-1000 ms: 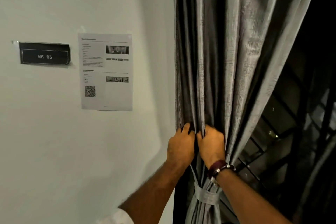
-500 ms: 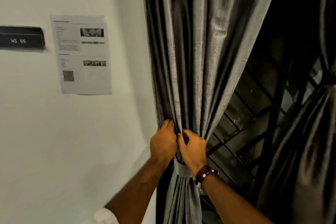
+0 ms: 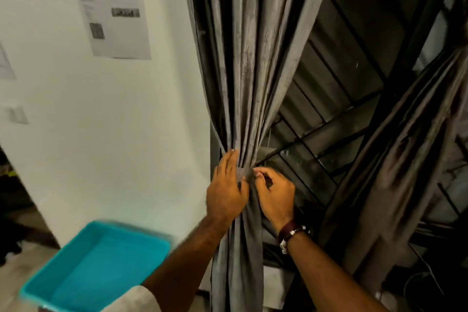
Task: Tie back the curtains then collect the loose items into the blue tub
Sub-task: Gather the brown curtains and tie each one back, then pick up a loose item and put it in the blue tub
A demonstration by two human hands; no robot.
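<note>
Grey, faintly shiny pleated curtain fabric [image 3: 249, 63] hangs just right of the white wall [image 3: 121, 134], gathered into a tight waist by a pale grey fabric tie-back band [image 3: 241, 173]. The left hand [image 3: 226, 191] lies flat against the bundle at the band, fingers straight and pressing. The right hand [image 3: 276, 196] has its fingers curled, pinching the band's right side. A second grey curtain [image 3: 405, 149] hangs bunched near the right edge, before dark window bars [image 3: 326, 132]. Compared with half a second ago, both hands sit lower on the gather, and a turquoise rectangular plastic tub [image 3: 101, 266], blurred and with nothing visible inside, has come into view at the lower left. Printed paper sheet [image 3: 114, 7] on the wall sits higher now.
</note>
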